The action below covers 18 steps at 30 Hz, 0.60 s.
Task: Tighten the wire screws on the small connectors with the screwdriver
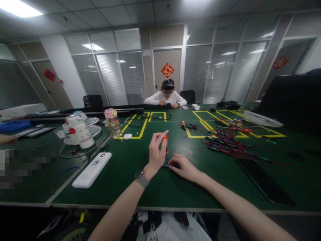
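My left hand [156, 152], with a grey-banded watch on its wrist, is closed around the orange handle of a small screwdriver [167, 149]. The screwdriver stands nearly upright, its thin shaft pointing down at a small circuit board [165, 165] on the green table. From the right, my right hand [184, 167] rests low on the tabletop, thumb and fingers pinching the end of that board. Fingers hide most of the board, and I cannot tell exactly where the screwdriver tip touches.
Several boards with red and blue wires [225, 142] lie heaped to the right, near a black slab [265, 180]. On the left are a white power bank [92, 170], a white bottle [84, 134] and a pink-lidded bottle [112, 124]. Another person [167, 97] sits across the table.
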Each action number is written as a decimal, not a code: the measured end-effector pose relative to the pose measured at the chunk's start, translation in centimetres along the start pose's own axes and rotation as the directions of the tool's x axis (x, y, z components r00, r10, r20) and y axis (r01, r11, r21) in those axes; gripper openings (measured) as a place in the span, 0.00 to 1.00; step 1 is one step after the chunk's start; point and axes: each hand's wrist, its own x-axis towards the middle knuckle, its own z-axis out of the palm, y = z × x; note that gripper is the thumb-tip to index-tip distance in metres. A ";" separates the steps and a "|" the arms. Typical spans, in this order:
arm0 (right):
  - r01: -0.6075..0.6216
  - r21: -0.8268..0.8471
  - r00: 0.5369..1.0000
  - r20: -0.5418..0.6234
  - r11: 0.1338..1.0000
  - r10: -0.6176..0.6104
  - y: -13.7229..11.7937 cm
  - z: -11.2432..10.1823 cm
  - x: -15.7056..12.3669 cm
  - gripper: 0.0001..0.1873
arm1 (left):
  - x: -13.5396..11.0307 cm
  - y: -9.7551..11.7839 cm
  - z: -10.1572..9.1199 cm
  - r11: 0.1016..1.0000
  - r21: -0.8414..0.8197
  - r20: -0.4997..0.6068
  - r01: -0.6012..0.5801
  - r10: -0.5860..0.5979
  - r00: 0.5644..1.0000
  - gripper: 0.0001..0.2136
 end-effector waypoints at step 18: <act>-0.003 0.021 1.000 -0.001 1.000 0.003 -0.1 -0.1 0.0 0.04 | -0.1 0.1 0.0 1.000 -0.022 0.012 -0.007 0.008 1.000 0.15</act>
